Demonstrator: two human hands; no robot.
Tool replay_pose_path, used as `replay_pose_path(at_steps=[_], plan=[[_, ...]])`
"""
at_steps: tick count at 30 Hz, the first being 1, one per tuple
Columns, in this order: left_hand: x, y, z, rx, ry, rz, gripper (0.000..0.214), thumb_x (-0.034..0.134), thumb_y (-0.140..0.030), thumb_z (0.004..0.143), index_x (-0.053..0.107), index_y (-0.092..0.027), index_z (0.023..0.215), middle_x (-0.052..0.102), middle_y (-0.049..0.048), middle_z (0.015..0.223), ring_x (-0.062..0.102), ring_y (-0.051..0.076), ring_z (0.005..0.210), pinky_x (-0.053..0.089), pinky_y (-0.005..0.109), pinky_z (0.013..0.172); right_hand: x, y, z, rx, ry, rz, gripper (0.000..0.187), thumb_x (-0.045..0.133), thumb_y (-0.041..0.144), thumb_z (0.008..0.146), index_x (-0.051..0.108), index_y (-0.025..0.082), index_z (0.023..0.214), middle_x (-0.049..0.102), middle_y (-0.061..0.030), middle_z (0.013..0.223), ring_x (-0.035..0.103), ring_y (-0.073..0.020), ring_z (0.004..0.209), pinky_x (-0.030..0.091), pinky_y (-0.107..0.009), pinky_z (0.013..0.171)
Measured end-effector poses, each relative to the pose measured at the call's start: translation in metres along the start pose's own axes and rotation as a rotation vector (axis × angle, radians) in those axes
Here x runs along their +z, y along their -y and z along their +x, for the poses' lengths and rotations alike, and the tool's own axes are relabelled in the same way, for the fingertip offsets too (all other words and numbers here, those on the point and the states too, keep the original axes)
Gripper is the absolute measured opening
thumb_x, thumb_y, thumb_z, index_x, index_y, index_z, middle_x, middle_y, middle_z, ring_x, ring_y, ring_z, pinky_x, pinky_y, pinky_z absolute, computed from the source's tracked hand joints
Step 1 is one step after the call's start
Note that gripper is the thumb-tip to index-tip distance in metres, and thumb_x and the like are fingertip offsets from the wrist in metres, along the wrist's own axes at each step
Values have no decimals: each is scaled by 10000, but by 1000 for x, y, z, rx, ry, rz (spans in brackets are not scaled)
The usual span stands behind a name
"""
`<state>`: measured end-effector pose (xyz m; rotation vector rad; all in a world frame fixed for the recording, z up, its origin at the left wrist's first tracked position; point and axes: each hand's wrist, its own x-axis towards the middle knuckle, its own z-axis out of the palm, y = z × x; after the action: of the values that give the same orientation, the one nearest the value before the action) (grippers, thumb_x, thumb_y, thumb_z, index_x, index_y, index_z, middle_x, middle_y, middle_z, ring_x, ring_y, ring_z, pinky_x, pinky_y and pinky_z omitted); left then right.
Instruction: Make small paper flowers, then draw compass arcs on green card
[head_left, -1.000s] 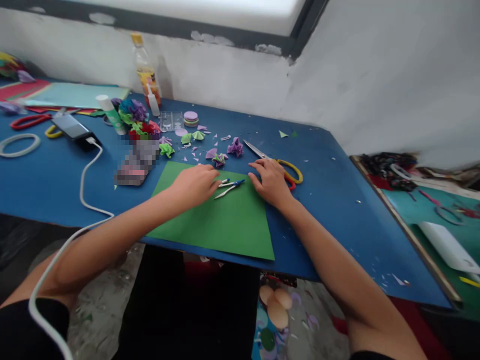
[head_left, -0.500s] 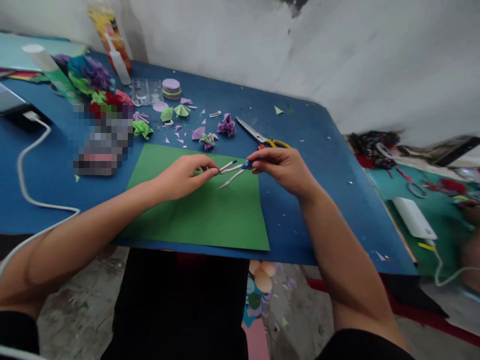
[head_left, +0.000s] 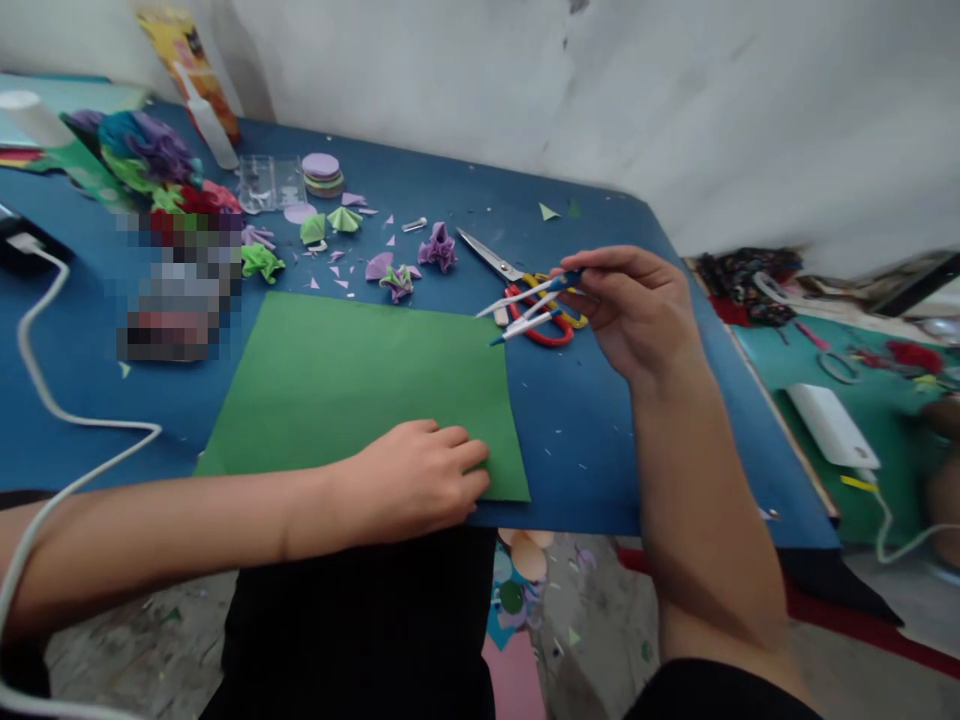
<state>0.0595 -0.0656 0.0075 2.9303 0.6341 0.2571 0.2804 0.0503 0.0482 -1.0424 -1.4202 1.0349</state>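
Note:
My right hand (head_left: 630, 300) is raised over the right side of the table and pinches a drawing compass (head_left: 525, 300) by its blue top. The compass legs stand apart and point left, above the edge of a green paper sheet (head_left: 352, 370). Across the near part of that sheet lies my left hand (head_left: 427, 475), palm down, its fingers bent and spread on the paper near the front right corner. Its thumb is mostly hidden. Behind the compass, scissors with yellow handles (head_left: 487, 252) and red-handled scissors (head_left: 551, 335) rest on the table.
Folded purple paper (head_left: 437, 248), green paper pieces (head_left: 345, 220) and scraps lie behind the sheet. A stack of paper discs (head_left: 322, 172), a clear box (head_left: 259, 185) and a glue bottle (head_left: 210, 125) stand at back left. A white cable (head_left: 45, 375) runs down the left.
My left hand has left the compass and come down onto the front of the green sheet. My right hand has moved right and up with the compass.

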Motion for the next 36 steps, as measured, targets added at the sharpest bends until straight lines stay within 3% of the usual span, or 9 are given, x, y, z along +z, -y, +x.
replay_pose_path(at_steps=[4, 8, 19, 29, 32, 36], plan=[[4, -1, 1, -18, 37, 11, 140, 506, -237, 921, 623, -167, 888, 681, 80, 980, 630, 184, 820, 490, 267, 614, -3, 1, -1, 7, -28, -25, 111, 602, 177, 769, 665, 267, 754, 678, 20, 861, 654, -151, 823, 548, -332, 827], [7, 2, -4, -26, 36, 61, 140, 482, -156, 931, 621, -158, 947, 679, 94, 1013, 632, 173, 876, 500, 234, 627, -1, 0, -1, 1, 24, 103, 101, 625, 149, 729, 679, 234, 745, 677, 36, 808, 642, -110, 762, 558, -264, 740], [10, -1, -11, 28, -3, 243, 244, 532, -170, 913, 645, -130, 1125, 637, 76, 1255, 633, 223, 1080, 551, 255, 607, 4, -6, -1, -10, 102, 161, 98, 653, 138, 726, 686, 214, 778, 689, 37, 798, 641, -101, 762, 556, -240, 685], [18, -20, -6, 13, -72, 238, 235, 519, -163, 911, 672, -116, 1083, 678, 79, 1183, 663, 213, 1027, 562, 254, 579, 8, -10, -4, -81, 186, 99, 121, 684, 197, 767, 683, 235, 882, 689, 41, 835, 664, -101, 785, 567, -230, 688], [10, -12, -5, -14, -96, 120, 266, 457, -238, 952, 690, -139, 1034, 694, 69, 1151, 679, 191, 987, 569, 246, 622, 13, -6, -10, -228, 172, 40, 177, 683, 184, 778, 682, 236, 948, 693, 30, 854, 663, -102, 786, 561, -224, 680], [-17, 24, -13, -151, -153, 18, 253, 463, -262, 945, 702, -181, 965, 712, 40, 1096, 688, 162, 902, 556, 236, 680, 16, 6, -20, -359, 211, -87, 210, 665, 170, 804, 689, 238, 1000, 704, 22, 852, 659, -89, 764, 547, -203, 672]])
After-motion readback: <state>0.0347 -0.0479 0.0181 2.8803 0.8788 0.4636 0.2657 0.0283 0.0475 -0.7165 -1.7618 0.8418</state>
